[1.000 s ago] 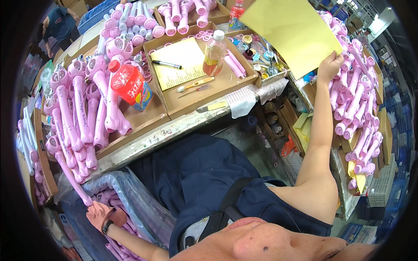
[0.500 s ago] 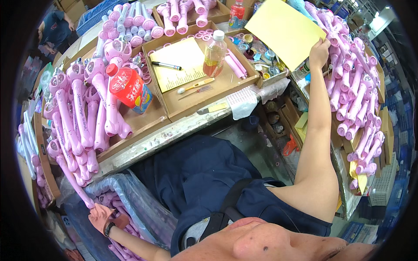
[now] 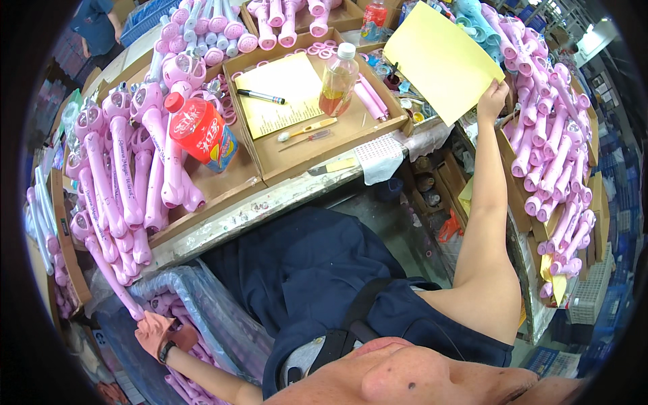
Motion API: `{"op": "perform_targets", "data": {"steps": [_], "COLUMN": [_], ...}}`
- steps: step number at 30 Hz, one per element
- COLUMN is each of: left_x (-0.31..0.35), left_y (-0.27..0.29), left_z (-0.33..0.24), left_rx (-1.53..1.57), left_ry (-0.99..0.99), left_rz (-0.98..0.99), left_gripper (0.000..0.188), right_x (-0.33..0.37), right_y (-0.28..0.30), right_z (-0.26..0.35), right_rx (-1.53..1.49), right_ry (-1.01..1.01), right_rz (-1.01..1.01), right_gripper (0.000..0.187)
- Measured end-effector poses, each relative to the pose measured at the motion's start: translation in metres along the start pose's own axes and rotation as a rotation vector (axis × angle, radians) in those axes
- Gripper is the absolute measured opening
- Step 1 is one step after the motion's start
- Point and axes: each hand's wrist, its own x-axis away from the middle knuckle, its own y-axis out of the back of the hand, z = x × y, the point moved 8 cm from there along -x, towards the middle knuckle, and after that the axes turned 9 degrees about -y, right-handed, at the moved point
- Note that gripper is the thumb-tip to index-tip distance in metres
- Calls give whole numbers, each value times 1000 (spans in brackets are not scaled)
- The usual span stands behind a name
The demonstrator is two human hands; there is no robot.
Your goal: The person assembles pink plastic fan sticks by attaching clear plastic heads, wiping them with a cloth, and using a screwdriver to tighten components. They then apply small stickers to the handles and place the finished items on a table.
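My right hand (image 3: pixel 493 102), at the end of its outstretched arm, pinches the edge of a yellow sheet (image 3: pixel 442 64) held up over the parts tray on the right. At the lower left my left hand (image 3: pixel 155 335), which looks pinkish-orange as if gloved, closes around the near end of a pink toy wand (image 3: pixel 108 273). That wand's round head rests among several like it (image 3: pixel 121 169) lying along the left of the table. Below the hand a bin lined with clear plastic (image 3: pixel 202 290) holds more pink wands.
A shallow cardboard tray (image 3: pixel 270 172) holds a written yellow sheet (image 3: pixel 273 111), a marker (image 3: pixel 261 96), a toothbrush (image 3: pixel 307 129) and a bottle of yellowish liquid (image 3: pixel 339 79). A red bottle (image 3: pixel 201 131) leans left of it. Pink wands (image 3: pixel 553 148) pile up at right; another person (image 3: pixel 98 30) stands far left.
My right hand and the yellow sheet have come down slightly toward me, with the sheet's lower corner lower. My left hand has hardly moved. The person in the background has shifted.
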Motion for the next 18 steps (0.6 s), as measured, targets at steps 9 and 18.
{"op": "perform_targets", "data": {"steps": [9,18], "left_x": [8,23], "left_y": [-18,-40], "left_z": [17,28], "left_rx": [149,288], "left_ry": [218,248], "left_rz": [67,15], "left_gripper": [22,13], "right_x": [2,11], "right_y": [-4,-6], "right_z": [-11,-30], "right_rx": [29,143], "right_ry": [28,-190], "right_rz": [-25,94], "right_gripper": [31,43]}}
